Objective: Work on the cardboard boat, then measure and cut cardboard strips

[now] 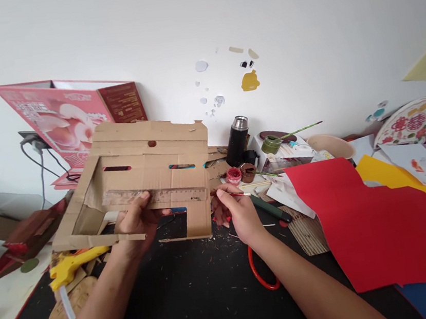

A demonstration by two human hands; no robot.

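Observation:
My left hand (139, 217) grips a folded brown cardboard piece (151, 159) from below, its thumb pressing a clear, stained ruler (174, 194) flat across it. The cardboard has two slots, a small round hole and cut-outs along its lower part. It is tilted up above the black table. At the ruler's right end, my right hand (238, 210) is closed around a thin reddish stick (240, 194), like a pencil or fine brush. Its working tip is too small to make out.
Paint jars (233, 176) and a black thermos (237, 140) stand behind my right hand. Red paper (369, 228) lies to the right, near a green-handled tool (269, 208). A yellow glue gun (69, 267) lies at the left; a pink box (72, 120) stands by the wall.

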